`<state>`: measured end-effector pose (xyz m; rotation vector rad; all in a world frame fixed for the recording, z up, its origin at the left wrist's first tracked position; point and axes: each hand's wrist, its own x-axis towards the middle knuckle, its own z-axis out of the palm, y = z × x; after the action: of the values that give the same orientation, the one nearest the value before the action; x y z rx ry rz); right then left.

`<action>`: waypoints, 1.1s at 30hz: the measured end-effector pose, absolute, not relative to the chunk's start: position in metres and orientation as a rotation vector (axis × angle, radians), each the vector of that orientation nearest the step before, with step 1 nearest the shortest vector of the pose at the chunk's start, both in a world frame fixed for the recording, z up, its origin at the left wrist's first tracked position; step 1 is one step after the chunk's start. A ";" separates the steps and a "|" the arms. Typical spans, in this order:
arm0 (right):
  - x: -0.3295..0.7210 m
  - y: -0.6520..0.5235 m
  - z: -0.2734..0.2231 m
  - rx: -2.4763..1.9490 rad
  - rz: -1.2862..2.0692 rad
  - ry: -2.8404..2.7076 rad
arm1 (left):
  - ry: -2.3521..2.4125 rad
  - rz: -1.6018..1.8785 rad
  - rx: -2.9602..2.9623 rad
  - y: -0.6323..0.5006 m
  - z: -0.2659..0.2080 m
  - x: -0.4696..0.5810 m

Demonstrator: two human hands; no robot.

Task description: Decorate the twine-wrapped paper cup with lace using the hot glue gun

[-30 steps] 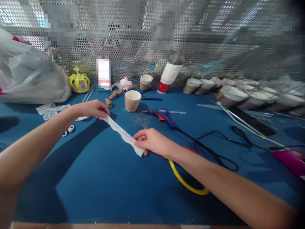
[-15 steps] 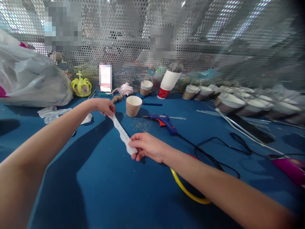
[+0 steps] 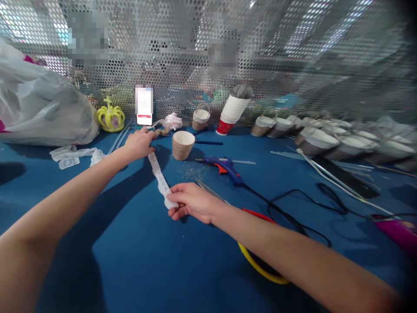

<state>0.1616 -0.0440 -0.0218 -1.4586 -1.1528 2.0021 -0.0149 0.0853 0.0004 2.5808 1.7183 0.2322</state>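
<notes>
A strip of white lace ribbon (image 3: 159, 176) runs slantwise between my two hands above the blue table. My left hand (image 3: 140, 143) has the far end at its thumb, with its other fingers reaching forward near the phone's base. My right hand (image 3: 192, 201) pinches the near end between thumb and fingers. Just beyond the ribbon stands a burlap-wrapped paper cup (image 3: 183, 146), upright. To its right lies a blue glue gun (image 3: 224, 167) with an orange trigger. Under my right forearm are scissors (image 3: 260, 265) with red and yellow handles, partly hidden.
A phone (image 3: 144, 106) leans upright against the perforated metal screen (image 3: 176, 56). A yellow crown-shaped piece (image 3: 110, 117) and a plastic bag (image 3: 42, 100) stand left. Stacked white cups (image 3: 233, 111) tilt at the back; several small buckets (image 3: 321, 141) crowd the right. A black cord (image 3: 289, 217) trails below them.
Both hands have shifted left with the ribbon. My left hand has turned palm down, its fingers stretching toward the phone. The scissors' blades now show beyond my right wrist. The phone's screen differs.
</notes>
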 end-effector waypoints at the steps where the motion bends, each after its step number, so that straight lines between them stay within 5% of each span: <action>1: 0.162 -0.044 -0.022 -1.460 2.007 -1.154 | 1.745 0.278 2.604 0.077 0.000 -0.015; 10: 0.163 -0.047 -0.018 -1.502 2.000 -1.212 | 1.509 0.077 2.699 0.026 -0.054 -0.005; 17: 0.166 -0.051 -0.016 -1.599 1.872 -1.490 | 1.576 0.125 2.746 0.013 -0.049 0.000; 24: 0.183 -0.055 -0.004 -1.694 1.207 -1.983 | 1.489 -0.036 2.746 -0.003 -0.055 0.006; 29: 0.181 -0.063 -0.018 -1.249 0.573 -2.669 | 1.508 0.009 2.681 0.008 -0.053 0.001; 33: 0.178 -0.075 -0.028 -1.266 0.592 -2.906 | 1.523 0.018 2.684 0.009 -0.057 -0.001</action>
<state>0.1780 -0.0750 -0.0281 -1.2657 -2.9064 0.5918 -0.0013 0.0095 -0.0567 2.6837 1.5233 0.0185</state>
